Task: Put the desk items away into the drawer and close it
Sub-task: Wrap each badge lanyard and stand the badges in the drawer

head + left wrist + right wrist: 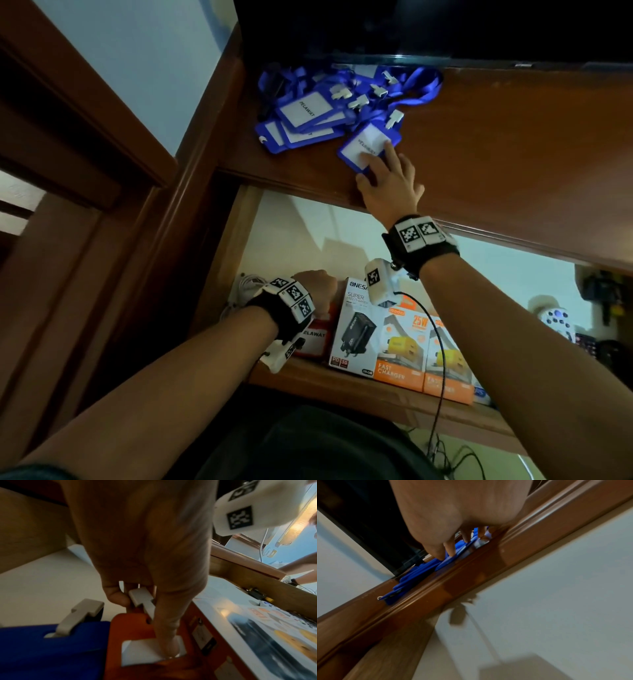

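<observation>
A pile of blue badge holders (301,116) with blue lanyards lies on the brown desk top (513,154). My right hand (375,161) reaches over the desk edge, with straight spread fingers resting on the nearest blue badge holder (368,144). The right wrist view shows those fingertips (450,550) touching the blue holders (419,574). Below, the drawer (236,240) stands open. My left hand (317,284) is inside it at the left, gripping an orange badge holder (137,628) by its white clip (142,599). A blue holder (51,649) lies beside it.
Charger boxes, one white (356,329) and two orange (400,346), fill the drawer's front middle. A white cable (246,284) sits in its left corner and small gadgets (555,318) at the right. A dark monitor (411,31) stands behind the pile. A black wire (442,359) hangs from my right wrist.
</observation>
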A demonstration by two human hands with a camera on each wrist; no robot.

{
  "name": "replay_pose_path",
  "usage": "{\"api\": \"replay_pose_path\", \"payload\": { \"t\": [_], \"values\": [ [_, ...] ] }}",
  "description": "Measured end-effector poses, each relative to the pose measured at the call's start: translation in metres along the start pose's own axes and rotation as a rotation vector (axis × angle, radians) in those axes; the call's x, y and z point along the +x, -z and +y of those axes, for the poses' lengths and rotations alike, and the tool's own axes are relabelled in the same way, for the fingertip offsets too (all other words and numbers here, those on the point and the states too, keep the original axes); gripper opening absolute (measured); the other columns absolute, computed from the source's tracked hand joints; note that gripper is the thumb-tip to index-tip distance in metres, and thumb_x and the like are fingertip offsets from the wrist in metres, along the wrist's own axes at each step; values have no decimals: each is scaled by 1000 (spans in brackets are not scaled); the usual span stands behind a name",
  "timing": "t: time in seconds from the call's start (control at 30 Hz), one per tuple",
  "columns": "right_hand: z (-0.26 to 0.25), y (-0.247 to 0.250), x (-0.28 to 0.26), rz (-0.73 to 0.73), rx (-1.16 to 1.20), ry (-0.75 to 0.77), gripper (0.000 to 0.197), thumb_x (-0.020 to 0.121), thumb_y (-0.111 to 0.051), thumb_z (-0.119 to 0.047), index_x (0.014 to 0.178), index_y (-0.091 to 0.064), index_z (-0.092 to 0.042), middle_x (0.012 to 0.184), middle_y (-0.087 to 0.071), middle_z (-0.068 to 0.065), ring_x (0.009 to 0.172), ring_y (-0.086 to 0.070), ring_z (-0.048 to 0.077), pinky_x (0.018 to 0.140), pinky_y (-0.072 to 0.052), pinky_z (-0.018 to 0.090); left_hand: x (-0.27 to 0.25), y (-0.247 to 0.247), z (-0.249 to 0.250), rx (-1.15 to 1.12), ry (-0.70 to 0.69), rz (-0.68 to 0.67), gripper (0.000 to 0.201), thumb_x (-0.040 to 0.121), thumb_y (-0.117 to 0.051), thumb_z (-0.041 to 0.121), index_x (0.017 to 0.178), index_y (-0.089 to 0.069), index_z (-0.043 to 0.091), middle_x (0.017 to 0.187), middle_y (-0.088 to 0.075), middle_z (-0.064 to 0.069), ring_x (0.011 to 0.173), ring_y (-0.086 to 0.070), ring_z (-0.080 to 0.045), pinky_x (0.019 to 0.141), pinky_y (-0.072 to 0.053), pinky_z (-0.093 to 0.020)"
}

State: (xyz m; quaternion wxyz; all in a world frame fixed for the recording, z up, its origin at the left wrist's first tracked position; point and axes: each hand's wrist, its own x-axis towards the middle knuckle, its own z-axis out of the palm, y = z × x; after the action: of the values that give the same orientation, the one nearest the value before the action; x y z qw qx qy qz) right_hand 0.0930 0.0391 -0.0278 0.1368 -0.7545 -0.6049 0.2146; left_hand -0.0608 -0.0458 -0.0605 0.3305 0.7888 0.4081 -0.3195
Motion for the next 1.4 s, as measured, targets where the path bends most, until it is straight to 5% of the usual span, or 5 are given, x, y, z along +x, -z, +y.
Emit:
{"api": "replay_pose_path", "payload": {
  "t": [0.37,0.7,0.9,1.2,1.4],
  "values": [
    [31,14,-20,321,115,-336,63,74,-70,-54,109,-51,-5,130,-37,14,121,-36,34,93,-38,53,8,-5,-19,-96,47,168,29,77,-71,30,103,-65,21,111,-54,-4,104,-53,-24,87,-49,-38],
    [16,24,-18,233,91,-466,78,64,-74,-33,128,-35,-12,133,-33,16,121,-31,37,94,-38,51,-16,5,-27,-959,111,611,9,85,-65,17,81,-67,25,81,-66,13,80,-60,-2,74,-43,-15],
    [33,35,-44,193,303,-446,94,60,-81,-22,136,-27,-10,128,-44,20,120,-40,37,95,-38,44,-28,16,-3,-1234,51,564,13,92,-59,22,96,-69,15,91,-72,-2,74,-66,-9,66,-43,-16],
    [30,40,-109,17,1079,-462,61,68,-82,-6,109,-37,-16,95,-56,4,82,-60,21,62,-52,32,-46,40,50,-1336,-300,450,42,80,-75,16,118,-57,17,108,-66,-6,96,-65,-21,86,-55,-36],
    [37,50,-130,-64,1398,-432,29,81,-70,-6,101,-49,-10,88,-63,6,77,-63,22,67,-52,34,-47,39,61,-1075,-241,520,27,81,-72,13,104,-62,22,102,-71,-3,93,-68,-24,87,-53,-49]
  ]
}}
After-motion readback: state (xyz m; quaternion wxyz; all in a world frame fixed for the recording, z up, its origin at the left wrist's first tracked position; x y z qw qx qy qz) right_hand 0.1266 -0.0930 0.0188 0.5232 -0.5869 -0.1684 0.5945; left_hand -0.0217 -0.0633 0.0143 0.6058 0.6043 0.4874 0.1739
